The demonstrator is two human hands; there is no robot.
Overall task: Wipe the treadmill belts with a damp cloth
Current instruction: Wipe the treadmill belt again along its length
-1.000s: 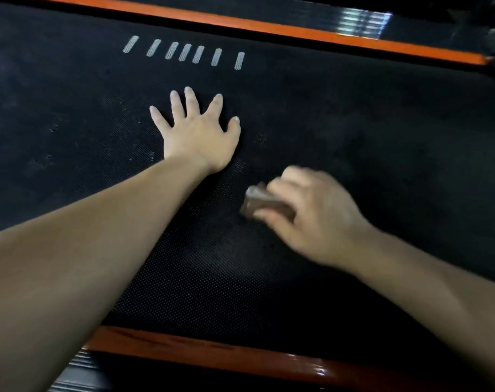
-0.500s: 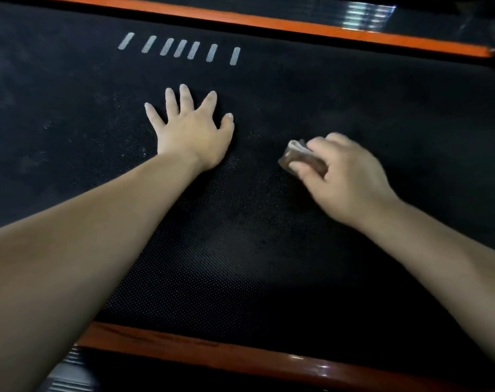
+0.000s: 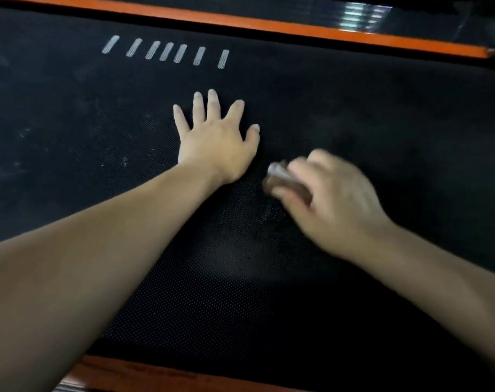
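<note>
The right hand [image 3: 334, 199] grips a wadded cloth [image 3: 281, 179], blurred, just beside the thumb of the left hand [image 3: 215, 140], whose fingers lie spread flat on the treadmill belt [image 3: 382, 123]. Overlapping strokes with steady pressure would suit, worked toward the dusty patch beyond the left fingers.

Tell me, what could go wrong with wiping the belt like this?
The left hand presses flat on the belt; if the belt slides under that weight, the person could slip forward. The right hand grips only a small wad of cloth, so knuckles may scrape the textured surface. Pale smudges farther left may get missed.
</note>
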